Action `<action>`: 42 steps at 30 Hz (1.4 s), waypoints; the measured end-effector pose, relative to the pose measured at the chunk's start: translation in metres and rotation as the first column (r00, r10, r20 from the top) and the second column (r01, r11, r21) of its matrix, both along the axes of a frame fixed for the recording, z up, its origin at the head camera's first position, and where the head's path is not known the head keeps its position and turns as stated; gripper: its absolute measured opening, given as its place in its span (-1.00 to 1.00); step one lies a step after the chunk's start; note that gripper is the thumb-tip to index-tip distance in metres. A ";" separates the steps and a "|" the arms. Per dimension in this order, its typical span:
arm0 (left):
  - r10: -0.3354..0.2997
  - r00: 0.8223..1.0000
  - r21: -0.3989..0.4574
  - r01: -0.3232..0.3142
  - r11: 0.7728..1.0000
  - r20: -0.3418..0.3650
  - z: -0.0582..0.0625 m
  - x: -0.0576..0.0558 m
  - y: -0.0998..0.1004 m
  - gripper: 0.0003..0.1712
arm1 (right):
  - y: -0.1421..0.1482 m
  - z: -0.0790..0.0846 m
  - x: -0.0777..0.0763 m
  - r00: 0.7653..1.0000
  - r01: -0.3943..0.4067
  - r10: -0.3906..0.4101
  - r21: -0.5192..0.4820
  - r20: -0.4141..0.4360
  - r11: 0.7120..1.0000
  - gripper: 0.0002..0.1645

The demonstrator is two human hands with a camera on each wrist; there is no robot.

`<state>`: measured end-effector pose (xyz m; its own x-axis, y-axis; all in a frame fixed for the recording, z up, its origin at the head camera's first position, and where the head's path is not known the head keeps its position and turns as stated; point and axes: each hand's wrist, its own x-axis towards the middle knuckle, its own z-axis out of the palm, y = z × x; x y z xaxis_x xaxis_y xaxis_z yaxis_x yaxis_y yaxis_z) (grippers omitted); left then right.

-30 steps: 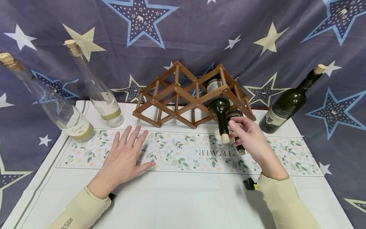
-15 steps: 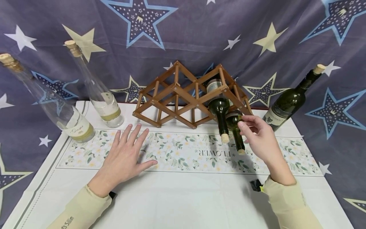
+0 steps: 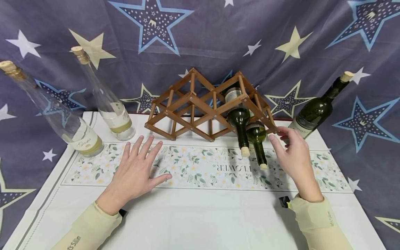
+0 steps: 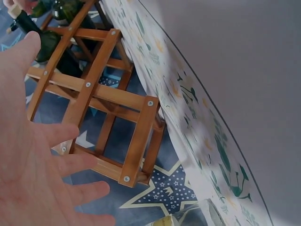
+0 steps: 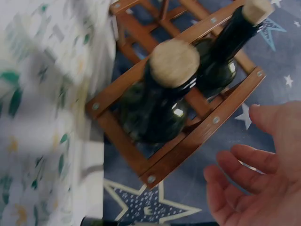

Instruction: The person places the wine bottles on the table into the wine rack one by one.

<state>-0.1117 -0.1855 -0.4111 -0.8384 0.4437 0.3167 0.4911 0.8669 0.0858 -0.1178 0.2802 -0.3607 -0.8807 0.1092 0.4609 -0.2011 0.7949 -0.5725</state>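
Note:
A brown wooden lattice wine rack (image 3: 192,99) stands at the back of the table. Two dark green corked wine bottles lie in its right side, necks forward: an upper bottle (image 3: 240,119) and a lower bottle (image 3: 257,137). My right hand (image 3: 295,156) is beside the rack's right corner, fingers loosely bent and holding nothing; the right wrist view shows a gap between these fingers (image 5: 235,165) and the rack. With fingers spread, my left hand (image 3: 134,170) is over the floral runner (image 3: 190,166), palm down, holding nothing.
Two clear corked bottles stand at the left, a nearer bottle (image 3: 84,139) and a farther bottle (image 3: 117,118). Another dark green wine bottle (image 3: 314,111) stands right of the rack, partly behind my right hand. A star-patterned curtain (image 3: 218,34) hangs behind the white-covered table (image 3: 200,218).
My right hand has moved right, away from the lower bottle's neck to beside the rack's right corner. The left hand has stayed in place. Both racked bottles remain in the rack.

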 end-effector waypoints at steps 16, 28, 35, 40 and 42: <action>0.024 1.000 -0.006 -0.024 1.000 0.007 -0.005 -0.001 -0.006 0.21 | 0.034 -0.027 -0.011 0.971 0.225 -0.219 0.049 -0.101 0.973 -0.41; 0.044 0.999 -0.025 -0.043 0.999 0.025 -0.007 -0.001 -0.009 0.23 | 0.052 -0.033 -0.020 0.923 0.378 -0.380 -0.046 -0.057 0.925 -0.16; 0.044 0.999 -0.018 -0.044 0.999 0.020 -0.008 0.001 -0.010 0.22 | 0.060 -0.036 -0.028 0.902 0.426 -0.430 -0.083 -0.038 0.901 -0.09; 0.048 0.999 -0.020 -0.048 0.999 0.023 -0.009 0.000 -0.010 0.22 | 0.065 -0.037 -0.033 0.891 0.450 -0.453 -0.108 -0.010 0.887 -0.07; 0.052 0.998 -0.022 -0.051 0.998 0.031 -0.008 0.000 -0.010 0.22 | 0.068 -0.037 -0.036 0.892 0.448 -0.452 -0.114 -0.013 0.887 -0.06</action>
<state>-0.1113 -0.1955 -0.4194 -0.8698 0.4059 0.2804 0.4429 0.8929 0.0816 -0.1538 0.3478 -0.3975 -0.7071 0.5394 0.4572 0.1406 0.7410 -0.6567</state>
